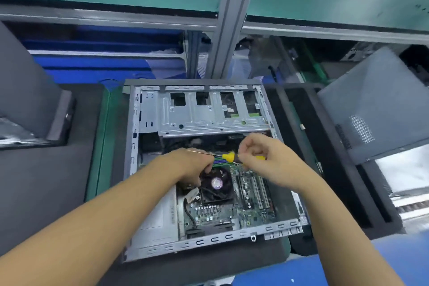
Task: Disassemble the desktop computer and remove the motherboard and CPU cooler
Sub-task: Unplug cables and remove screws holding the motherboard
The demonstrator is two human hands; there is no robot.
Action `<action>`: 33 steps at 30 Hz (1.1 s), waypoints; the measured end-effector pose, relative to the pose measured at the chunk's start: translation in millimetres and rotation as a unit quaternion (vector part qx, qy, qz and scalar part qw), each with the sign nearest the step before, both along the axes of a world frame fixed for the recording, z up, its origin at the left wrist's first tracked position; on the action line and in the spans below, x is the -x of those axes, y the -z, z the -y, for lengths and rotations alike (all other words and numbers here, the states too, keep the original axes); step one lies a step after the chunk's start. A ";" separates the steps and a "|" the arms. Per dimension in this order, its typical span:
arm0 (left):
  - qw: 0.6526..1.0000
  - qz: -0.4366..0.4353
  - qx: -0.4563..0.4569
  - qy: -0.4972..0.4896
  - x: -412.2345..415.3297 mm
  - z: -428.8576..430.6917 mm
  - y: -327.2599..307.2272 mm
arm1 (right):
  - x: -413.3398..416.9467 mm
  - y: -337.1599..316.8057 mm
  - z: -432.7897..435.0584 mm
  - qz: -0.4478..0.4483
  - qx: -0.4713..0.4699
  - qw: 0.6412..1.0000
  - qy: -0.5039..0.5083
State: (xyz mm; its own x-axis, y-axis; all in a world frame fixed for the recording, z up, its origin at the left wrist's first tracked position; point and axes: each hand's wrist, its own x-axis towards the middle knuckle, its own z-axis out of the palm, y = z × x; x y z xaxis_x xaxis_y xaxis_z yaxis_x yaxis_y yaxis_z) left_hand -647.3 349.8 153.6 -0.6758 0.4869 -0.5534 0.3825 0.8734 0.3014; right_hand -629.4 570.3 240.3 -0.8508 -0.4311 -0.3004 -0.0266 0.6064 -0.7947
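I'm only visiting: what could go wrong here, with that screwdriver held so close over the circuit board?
1. The right hand holds the screwdriver just over the motherboard; if the grip slips, it could drop and gouge the board.
2. The left hand reaches its fingers down beside the CPU cooler; a hard tug there might strain the black cable next to it.
3. Both forearms pass over the bare metal rim of the case, which may scrape skin.

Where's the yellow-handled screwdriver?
Head view, centre: the right hand pinches the yellow-handled screwdriver, its shaft crossing the left hand, over the grey case near the round black cooler fan.
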 end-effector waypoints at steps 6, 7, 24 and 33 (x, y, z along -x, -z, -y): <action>0.992 0.040 -0.101 -0.071 0.9 14.0 15.1 | -2.2 -3.9 2.2 0.012 0.075 0.997 -0.023; 0.986 0.055 -0.126 -0.094 2.5 16.8 14.2 | 0.4 -6.0 -1.8 0.023 0.090 0.996 -0.019; 0.945 -0.201 -0.154 -0.206 -12.2 6.7 -2.3 | -22.7 56.7 77.4 -0.088 -0.148 0.903 -0.392; 0.944 -0.187 -0.163 -0.218 -13.4 6.7 -2.6 | -23.9 65.8 74.2 -0.111 -0.133 0.907 -0.384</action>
